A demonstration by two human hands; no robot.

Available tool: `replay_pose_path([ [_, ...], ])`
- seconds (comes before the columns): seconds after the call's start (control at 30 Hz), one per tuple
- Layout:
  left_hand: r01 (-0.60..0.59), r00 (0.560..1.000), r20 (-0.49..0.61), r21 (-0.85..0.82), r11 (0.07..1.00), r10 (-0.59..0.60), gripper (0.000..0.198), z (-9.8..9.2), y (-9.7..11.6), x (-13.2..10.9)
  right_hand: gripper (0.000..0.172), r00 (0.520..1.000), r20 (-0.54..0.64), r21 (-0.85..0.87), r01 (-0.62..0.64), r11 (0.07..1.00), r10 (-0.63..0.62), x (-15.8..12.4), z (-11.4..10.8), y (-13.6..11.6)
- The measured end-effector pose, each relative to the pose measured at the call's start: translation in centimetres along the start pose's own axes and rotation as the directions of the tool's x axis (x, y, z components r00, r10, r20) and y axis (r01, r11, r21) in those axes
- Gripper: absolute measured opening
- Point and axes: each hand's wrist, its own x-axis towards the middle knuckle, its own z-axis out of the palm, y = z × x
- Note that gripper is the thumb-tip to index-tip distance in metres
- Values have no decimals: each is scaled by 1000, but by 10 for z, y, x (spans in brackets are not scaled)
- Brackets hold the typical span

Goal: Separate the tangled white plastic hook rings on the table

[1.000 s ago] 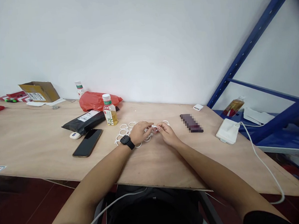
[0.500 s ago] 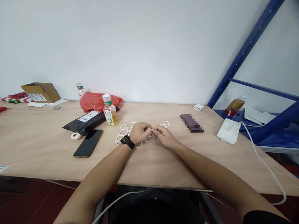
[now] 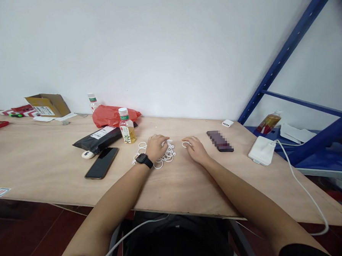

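Note:
My left hand (image 3: 157,148), with a black watch (image 3: 144,160) on its wrist, is over a loose heap of white rings (image 3: 169,155). Its fingers are stretched out and apart, and the hand covers part of the heap. To the right, my right hand (image 3: 197,151) rests low over the table, its thumb and fingertips closed at a thin white ring (image 3: 185,144). The hand partly hides that ring, along with the surface beneath the palm. A gap of bare wood separates the two hands.
Left of the heap are a drink bottle (image 3: 127,131), a black parcel (image 3: 102,139), a phone (image 3: 102,164) and a white earbud case (image 3: 88,154). A dark pixelated object (image 3: 220,141) lies right of my hands. Farther right is a white power bank (image 3: 261,150) with a cable.
My hands were together, pinching a small white piece between them. They have since parted: the left has opened over the heap, while the right has moved rightward with a white ring at its fingertips.

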Motion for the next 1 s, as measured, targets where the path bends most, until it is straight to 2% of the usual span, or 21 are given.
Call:
replay_pose_path([
  [0.17, 66, 994, 81, 107, 992, -75, 24, -1, -2, 0, 47, 983, 130, -294, -86, 952, 129, -2, -7, 35],
  [0.23, 67, 991, 108, 129, 989, -81, 25, -1, -1, 0, 43, 972, 166, -348, -101, 932, 167, -4, -6, 37],
  [0.33, 50, 989, 130, 143, 988, -69, 25, -1, -1, -1, 28, 971, 184, -360, -80, 930, 154, -4, -3, 33],
  [0.53, 31, 988, 149, 128, 991, -50, 20, -1, -1, -2, 20, 990, 129, -231, -32, 973, 63, -3, 6, 22],
  [0.67, 36, 989, 142, 83, 996, -48, 27, -1, 3, -3, 20, 994, 88, -130, 72, 989, -61, -2, 5, 11],
  [0.83, 68, 991, 115, 3, 998, -67, 35, 0, 7, -2, 22, 960, 106, -92, 270, 958, -260, -1, 3, -16],
  [1.0, -4, 981, 194, -92, 996, 22, 29, 0, 12, -1, 24, 924, 120, -109, 375, 920, -363, -2, 6, -29],
])
